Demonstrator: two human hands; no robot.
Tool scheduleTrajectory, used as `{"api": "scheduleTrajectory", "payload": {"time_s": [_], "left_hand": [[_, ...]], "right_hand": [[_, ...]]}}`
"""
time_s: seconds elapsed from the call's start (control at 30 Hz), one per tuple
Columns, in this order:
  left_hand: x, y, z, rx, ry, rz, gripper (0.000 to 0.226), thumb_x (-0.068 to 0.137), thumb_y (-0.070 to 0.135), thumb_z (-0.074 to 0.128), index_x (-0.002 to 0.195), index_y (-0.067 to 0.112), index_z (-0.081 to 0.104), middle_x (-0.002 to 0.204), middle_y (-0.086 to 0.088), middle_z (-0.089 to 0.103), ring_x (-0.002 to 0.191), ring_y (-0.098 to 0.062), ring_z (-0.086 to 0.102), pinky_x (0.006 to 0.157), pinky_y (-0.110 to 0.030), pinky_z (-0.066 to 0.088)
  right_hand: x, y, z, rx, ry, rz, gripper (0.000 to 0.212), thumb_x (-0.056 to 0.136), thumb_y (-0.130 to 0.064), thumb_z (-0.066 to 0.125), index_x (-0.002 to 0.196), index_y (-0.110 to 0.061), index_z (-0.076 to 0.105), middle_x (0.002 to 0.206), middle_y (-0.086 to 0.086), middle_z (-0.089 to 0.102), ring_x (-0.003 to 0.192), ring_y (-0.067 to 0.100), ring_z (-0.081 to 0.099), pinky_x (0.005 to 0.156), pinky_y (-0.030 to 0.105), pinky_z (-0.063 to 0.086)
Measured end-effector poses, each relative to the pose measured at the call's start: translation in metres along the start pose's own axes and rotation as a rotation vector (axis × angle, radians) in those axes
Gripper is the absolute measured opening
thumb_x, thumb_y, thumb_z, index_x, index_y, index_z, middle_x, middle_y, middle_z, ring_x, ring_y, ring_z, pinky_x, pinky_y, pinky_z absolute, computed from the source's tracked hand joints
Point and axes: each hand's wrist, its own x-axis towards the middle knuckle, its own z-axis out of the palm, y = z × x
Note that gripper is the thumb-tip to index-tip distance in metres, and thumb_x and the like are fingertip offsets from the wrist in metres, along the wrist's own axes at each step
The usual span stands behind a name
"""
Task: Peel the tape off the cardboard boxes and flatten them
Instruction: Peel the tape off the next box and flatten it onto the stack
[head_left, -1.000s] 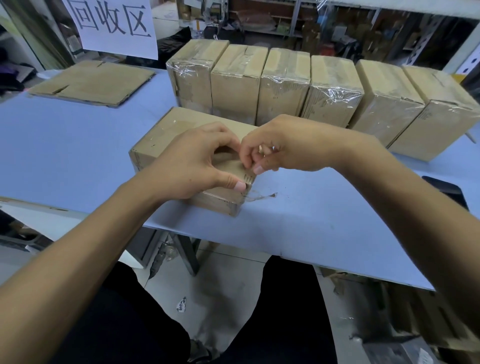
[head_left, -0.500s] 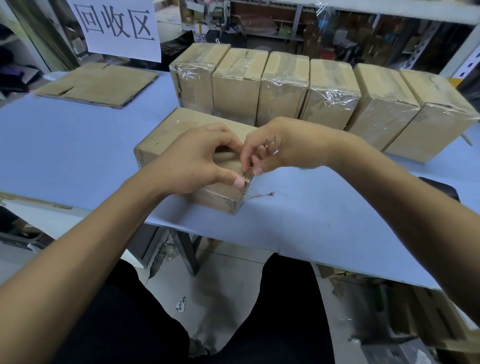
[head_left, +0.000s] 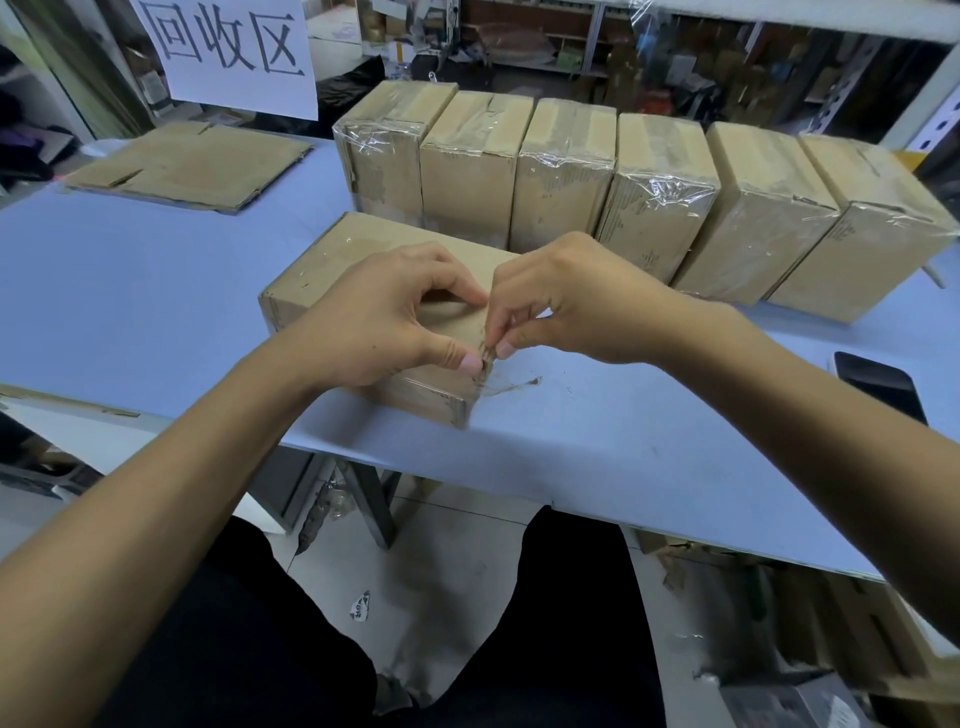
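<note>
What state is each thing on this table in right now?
Near box: closed, tape partly peeled at corner.
Six boxes behind: sealed, upright.
Flat cardboard: flattened.
Phone: screen dark.
Left hand: holds near box.
Right hand: pinches tape.

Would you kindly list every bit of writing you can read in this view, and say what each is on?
"回收区": large black characters on the white paper sign hanging behind the table.
Faint print on the side of a taped box in the row: too small to read.
Scrap on the floor: marks unreadable.
</note>
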Motion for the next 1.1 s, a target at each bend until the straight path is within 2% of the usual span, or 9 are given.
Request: {"api": "scheduleTrajectory", "payload": {"time_s": [0.17, 0.33, 0.47, 0.7, 0.83, 0.9, 0.97, 1.03, 1.1], "left_hand": [[0.000, 0.000, 0.000, 0.024, -0.005, 0.008, 0.065, 0.057, 0.066, 0.074, 0.108, 0.026, 0.074, 0.111, 0.015, 0.064, 0.105, -0.006, 0.059, 0.095, -0.037, 0.048], [0.001, 0.001, 0.000, 0.003, -0.007, -0.002, 0.057, 0.057, 0.059, 0.081, 0.102, 0.025, 0.074, 0.108, 0.014, 0.064, 0.102, -0.006, 0.059, 0.092, -0.031, 0.047], [0.004, 0.002, -0.002, -0.016, -0.021, -0.008, 0.043, 0.061, 0.036, 0.094, 0.097, 0.024, 0.074, 0.106, 0.009, 0.065, 0.099, -0.008, 0.060, 0.087, -0.025, 0.046], [0.001, 0.002, -0.001, 0.012, -0.002, 0.026, 0.047, 0.058, 0.050, 0.084, 0.099, 0.032, 0.071, 0.108, 0.012, 0.064, 0.104, -0.009, 0.060, 0.092, -0.027, 0.047], [-0.003, 0.004, 0.002, 0.057, 0.030, 0.061, 0.049, 0.060, 0.067, 0.074, 0.094, 0.033, 0.067, 0.103, 0.015, 0.060, 0.100, -0.008, 0.057, 0.087, -0.026, 0.044], [-0.004, 0.007, 0.010, 0.140, 0.090, 0.088, 0.046, 0.061, 0.068, 0.071, 0.088, 0.033, 0.062, 0.099, 0.016, 0.055, 0.093, -0.009, 0.050, 0.080, -0.024, 0.038], [-0.006, 0.010, 0.017, 0.193, 0.130, 0.118, 0.039, 0.065, 0.062, 0.070, 0.087, 0.032, 0.058, 0.098, 0.015, 0.053, 0.091, -0.010, 0.047, 0.078, -0.030, 0.039], [-0.009, 0.011, 0.016, 0.207, 0.123, 0.148, 0.033, 0.067, 0.052, 0.070, 0.087, 0.029, 0.057, 0.097, 0.013, 0.054, 0.091, -0.012, 0.050, 0.087, -0.040, 0.044], [-0.017, 0.007, 0.010, 0.236, 0.112, 0.155, 0.029, 0.067, 0.046, 0.066, 0.086, 0.026, 0.058, 0.098, 0.012, 0.056, 0.096, -0.012, 0.053, 0.111, -0.050, 0.031]], "right_hand": [[-0.010, 0.002, 0.010, -0.056, 0.097, -0.066, 0.002, 0.086, -0.014, 0.076, 0.085, -0.011, 0.075, 0.082, -0.004, 0.066, 0.072, 0.008, 0.055, 0.069, 0.030, 0.048], [-0.002, -0.001, 0.001, -0.089, -0.065, -0.084, 0.001, 0.088, -0.013, 0.070, 0.088, -0.013, 0.069, 0.083, -0.012, 0.054, 0.076, 0.006, 0.046, 0.068, 0.018, 0.038], [0.001, -0.001, -0.002, -0.219, -0.188, -0.118, 0.003, 0.095, -0.014, 0.063, 0.097, -0.015, 0.061, 0.094, -0.009, 0.051, 0.082, 0.013, 0.045, 0.068, 0.033, 0.038], [-0.022, 0.001, 0.031, -0.086, 0.112, -0.003, 0.004, 0.092, -0.012, 0.058, 0.090, -0.008, 0.059, 0.090, -0.008, 0.046, 0.081, 0.012, 0.038, 0.071, 0.031, 0.037], [-0.039, 0.008, 0.044, -0.028, 0.301, 0.077, 0.005, 0.094, -0.013, 0.060, 0.093, -0.008, 0.063, 0.109, 0.003, 0.059, 0.100, 0.025, 0.053, 0.089, 0.036, 0.044], [-0.040, 0.015, 0.046, -0.070, 0.382, 0.142, 0.018, 0.094, -0.019, 0.064, 0.109, -0.009, 0.067, 0.131, 0.006, 0.059, 0.116, 0.029, 0.052, 0.100, 0.034, 0.041], [-0.033, 0.018, 0.049, -0.079, 0.310, 0.203, 0.049, 0.090, -0.032, 0.068, 0.134, -0.013, 0.060, 0.148, 0.003, 0.050, 0.131, 0.028, 0.045, 0.110, 0.033, 0.034], [-0.023, 0.016, 0.055, -0.079, 0.285, 0.198, 0.063, 0.087, -0.044, 0.067, 0.140, -0.012, 0.056, 0.147, 0.003, 0.053, 0.134, 0.026, 0.043, 0.114, 0.040, 0.035], [-0.018, 0.011, 0.067, -0.127, 0.403, 0.170, 0.058, 0.086, -0.051, 0.065, 0.129, -0.012, 0.064, 0.136, 0.002, 0.062, 0.126, 0.028, 0.051, 0.107, 0.050, 0.041]]}}
